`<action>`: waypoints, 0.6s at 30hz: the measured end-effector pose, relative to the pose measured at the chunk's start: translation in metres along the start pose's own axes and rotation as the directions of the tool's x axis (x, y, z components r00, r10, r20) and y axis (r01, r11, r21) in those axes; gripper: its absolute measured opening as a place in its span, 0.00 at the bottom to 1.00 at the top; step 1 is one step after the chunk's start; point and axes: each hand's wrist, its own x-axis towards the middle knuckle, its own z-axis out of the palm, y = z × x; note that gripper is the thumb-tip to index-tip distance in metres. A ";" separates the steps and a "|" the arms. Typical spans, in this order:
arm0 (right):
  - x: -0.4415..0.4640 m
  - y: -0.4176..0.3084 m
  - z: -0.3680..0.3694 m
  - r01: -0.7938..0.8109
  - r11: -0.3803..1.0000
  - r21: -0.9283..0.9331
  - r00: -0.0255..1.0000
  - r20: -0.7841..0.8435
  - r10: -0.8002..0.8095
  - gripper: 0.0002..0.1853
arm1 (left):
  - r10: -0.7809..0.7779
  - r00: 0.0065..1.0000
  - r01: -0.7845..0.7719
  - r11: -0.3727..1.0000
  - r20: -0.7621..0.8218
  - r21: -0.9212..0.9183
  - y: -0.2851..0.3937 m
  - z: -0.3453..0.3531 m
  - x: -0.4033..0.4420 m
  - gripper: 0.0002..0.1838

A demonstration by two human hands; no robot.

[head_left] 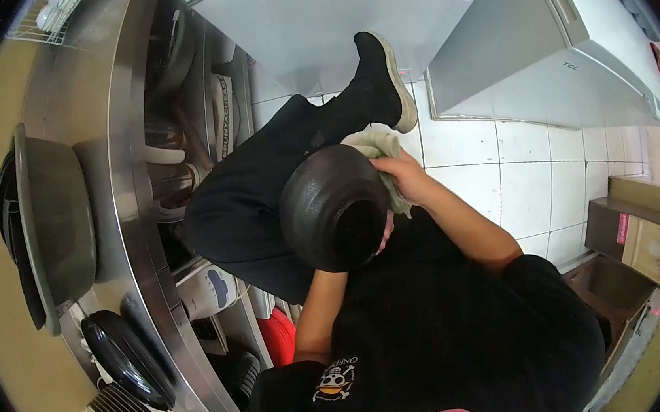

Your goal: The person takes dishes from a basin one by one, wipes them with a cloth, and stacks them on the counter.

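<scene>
A dark rounded pot is held tilted above my lap, its black round opening or base facing toward me. My left hand is mostly hidden behind the pot; a few fingers show at its lower right edge, pressed against it. At the pot's upper right side, my right hand is closed on a pale green cloth, which touches the pot and hangs down below my fingers.
A steel counter with shelves runs along the left, bearing a grey-green basin and a black lid-like object. White appliances stand ahead. A red round object sits low beside me; boxes are at right.
</scene>
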 end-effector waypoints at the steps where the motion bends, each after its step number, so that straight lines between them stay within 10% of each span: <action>1: -0.003 -0.003 -0.002 0.016 0.995 0.094 0.998 0.056 -0.021 0.23 | -0.016 1.000 0.016 1.000 0.005 -0.013 -0.002 0.001 0.002 0.18; 6: -0.013 -0.053 0.025 0.261 0.963 -0.074 0.954 -0.134 -0.269 0.20 | -0.111 0.993 0.114 0.992 0.048 -0.051 -0.005 0.005 0.001 0.20; 8: -0.015 -0.057 0.027 0.628 0.259 -0.734 0.621 0.272 -0.735 0.23 | -0.144 0.987 0.149 0.987 0.069 -0.061 0.003 0.000 -0.005 0.20; 9: -0.017 -0.068 0.040 0.525 -0.078 -0.848 0.571 0.419 -0.706 0.21 | -0.160 0.984 0.166 0.984 0.079 -0.069 0.005 -0.001 -0.007 0.20; 15: -0.057 0.023 0.029 0.631 -0.326 -0.704 0.632 0.710 -0.311 0.16 | -0.244 0.961 0.259 0.958 0.128 -0.122 -0.003 0.010 0.011 0.22; 18: -0.069 0.022 0.009 0.700 -0.196 -0.687 0.585 0.708 -0.395 0.14 | -0.280 0.947 0.301 0.945 0.158 -0.130 0.007 0.005 0.001 0.23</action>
